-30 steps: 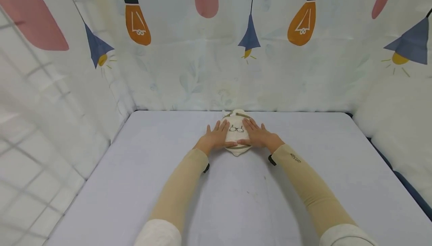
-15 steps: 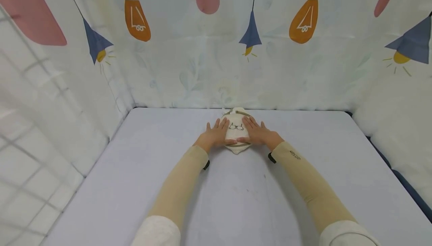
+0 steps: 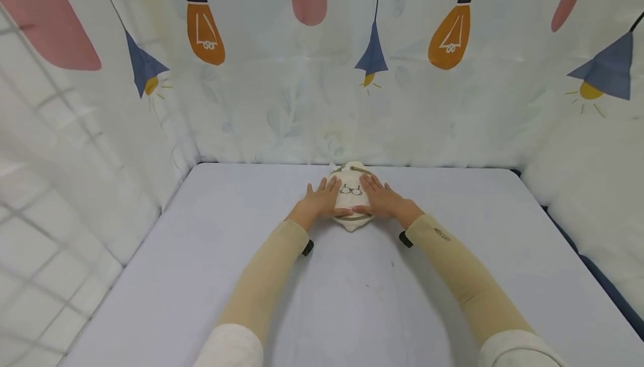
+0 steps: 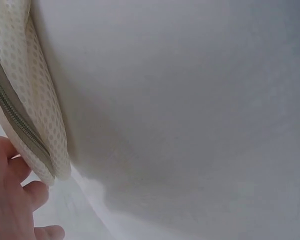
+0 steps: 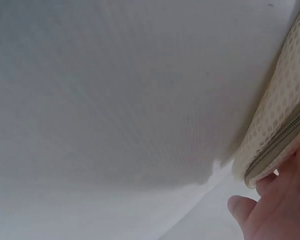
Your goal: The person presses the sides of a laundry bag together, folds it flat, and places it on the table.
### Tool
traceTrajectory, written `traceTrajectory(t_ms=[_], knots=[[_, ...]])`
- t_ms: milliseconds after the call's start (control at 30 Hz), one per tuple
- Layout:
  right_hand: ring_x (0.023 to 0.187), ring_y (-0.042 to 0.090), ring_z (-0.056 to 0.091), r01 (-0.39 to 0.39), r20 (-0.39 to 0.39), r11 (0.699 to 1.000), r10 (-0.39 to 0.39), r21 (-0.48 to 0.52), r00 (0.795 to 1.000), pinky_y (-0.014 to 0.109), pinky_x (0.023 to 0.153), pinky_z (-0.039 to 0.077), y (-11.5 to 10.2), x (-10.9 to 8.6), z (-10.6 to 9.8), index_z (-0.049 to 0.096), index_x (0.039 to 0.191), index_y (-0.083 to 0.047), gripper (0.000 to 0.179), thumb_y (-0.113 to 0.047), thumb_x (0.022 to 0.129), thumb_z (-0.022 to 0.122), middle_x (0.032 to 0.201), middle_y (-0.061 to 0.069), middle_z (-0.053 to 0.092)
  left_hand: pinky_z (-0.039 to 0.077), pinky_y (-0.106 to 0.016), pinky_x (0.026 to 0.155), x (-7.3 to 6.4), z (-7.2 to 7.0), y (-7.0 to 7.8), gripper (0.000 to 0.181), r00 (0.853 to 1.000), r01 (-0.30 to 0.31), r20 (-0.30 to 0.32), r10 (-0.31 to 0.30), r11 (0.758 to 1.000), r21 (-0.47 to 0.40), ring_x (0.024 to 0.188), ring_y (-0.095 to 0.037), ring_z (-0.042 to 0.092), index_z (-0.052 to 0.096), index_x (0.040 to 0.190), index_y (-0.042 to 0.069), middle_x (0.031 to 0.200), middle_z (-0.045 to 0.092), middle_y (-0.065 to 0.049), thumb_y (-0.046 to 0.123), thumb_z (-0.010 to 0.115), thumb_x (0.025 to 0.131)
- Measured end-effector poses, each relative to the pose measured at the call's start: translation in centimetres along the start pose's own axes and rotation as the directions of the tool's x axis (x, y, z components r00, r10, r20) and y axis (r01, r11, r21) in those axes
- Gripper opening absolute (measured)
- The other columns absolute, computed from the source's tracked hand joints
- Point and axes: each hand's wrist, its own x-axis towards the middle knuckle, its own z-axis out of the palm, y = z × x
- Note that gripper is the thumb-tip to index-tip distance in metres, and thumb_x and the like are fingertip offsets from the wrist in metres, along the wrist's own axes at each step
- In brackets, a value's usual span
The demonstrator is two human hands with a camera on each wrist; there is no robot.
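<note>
A cream mesh zippered bag (image 3: 350, 199) with a glasses drawing on its top lies near the far edge of the table. My left hand (image 3: 320, 200) rests on its left side with fingers extended and thumb pointing inward. Mirroring it, my right hand (image 3: 384, 198) rests on the right side, and the two thumbtips nearly meet below the drawing. In the left wrist view, the fingers (image 4: 35, 194) lie at the edge of the bag beside its olive zipper (image 4: 15, 112). The right wrist view shows the zipper (image 5: 282, 135) and mesh side, with fingers (image 5: 242, 207) at the corner.
The bag sits on a white-covered table (image 3: 342, 300). Behind it hangs a printed curtain (image 3: 302, 104) with bulbs and lamps, right at the table's back edge. Fabric walls also stand at the left (image 3: 75, 199) and right (image 3: 588, 188).
Both hands keep their place on the bag with no clear movement. The head view shifts slightly.
</note>
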Motion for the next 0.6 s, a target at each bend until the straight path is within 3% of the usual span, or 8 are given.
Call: traceTrajectory(t_ms=[367, 600], knots=[[0.155, 0.039, -0.004, 0.026, -0.065, 0.999, -0.023, 0.045, 0.998, 0.061, 0.122, 0.007, 0.1, -1.1, -0.6, -0.002, 0.163, 0.001, 0.094, -0.056, 0.106, 0.047, 0.17, 0.018, -0.003, 0.011, -0.061, 0.122, -0.2, -0.1, -0.1, 0.097, 0.998, -0.002, -0.064, 0.001, 1.0, -0.01, 0.156, -0.034, 0.004, 0.007, 0.165, 0.008, 0.171, 0.0, -0.01, 0.069, 0.045, 0.1], [0.154, 0.041, 0.001, 0.052, -0.141, 0.998, -0.046, 0.039, 0.989, 0.063, 0.121, 0.009, -0.1, -2.1, -1.4, 0.004, 0.163, 0.0, 0.091, -0.054, 0.106, 0.048, 0.17, 0.018, 0.002, 0.013, -0.062, 0.121, -1.1, -0.7, -0.1, 0.09, 0.989, 0.007, -0.145, -0.005, 1.0, 0.013, 0.155, -0.036, 0.007, 0.011, 0.166, 0.009, 0.171, 0.005, -0.01, 0.068, 0.039, 0.103]])
